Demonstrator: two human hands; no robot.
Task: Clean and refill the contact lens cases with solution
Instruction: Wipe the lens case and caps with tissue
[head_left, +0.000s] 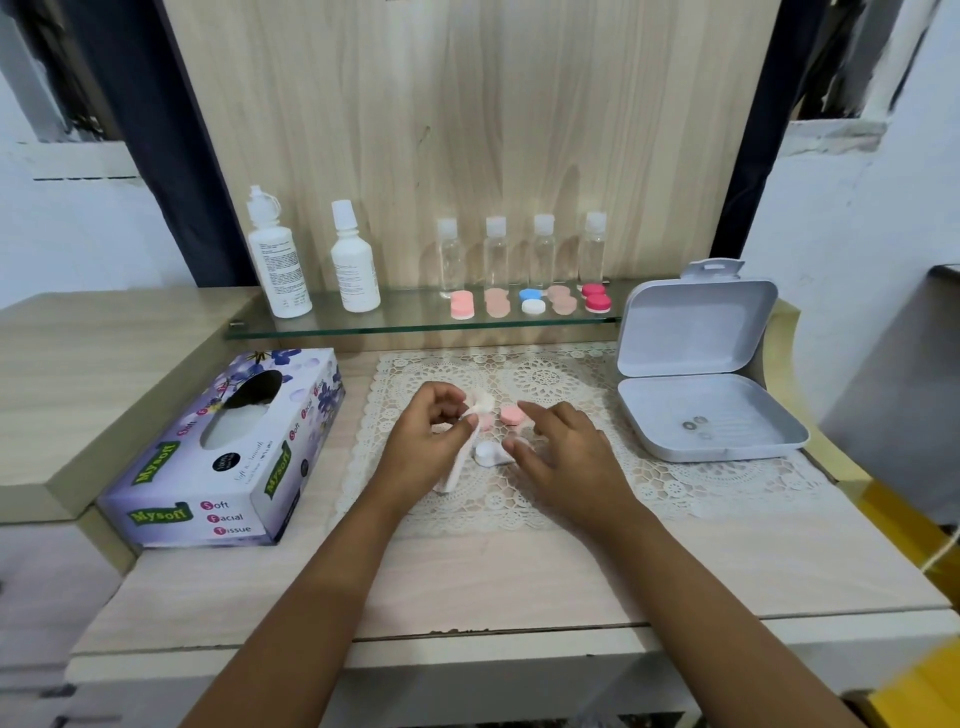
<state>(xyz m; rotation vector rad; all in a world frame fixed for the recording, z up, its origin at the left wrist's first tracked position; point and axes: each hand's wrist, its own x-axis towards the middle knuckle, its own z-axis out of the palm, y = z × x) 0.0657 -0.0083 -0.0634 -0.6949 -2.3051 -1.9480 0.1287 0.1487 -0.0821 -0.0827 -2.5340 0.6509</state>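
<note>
My left grip (426, 441) is curled tight, pinching a crumpled white tissue (480, 408) whose soft tail hangs below my palm. My right grip (561, 447) is loosely spread and holds nothing, its fingertips beside a round pink cap (510, 414) and a glossy white lens case (488, 453); I cannot tell if they touch. Both pieces lie on the lace mat (571, 379), mid-table toward the far edge.

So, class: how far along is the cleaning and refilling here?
Done: one case lies opened, its pink cap on the mat. In hand: the left hand holds a tissue; the right hand hovers beside. Left: refilling; solution bottles stand shelved, five shelf cases closed.
</note>
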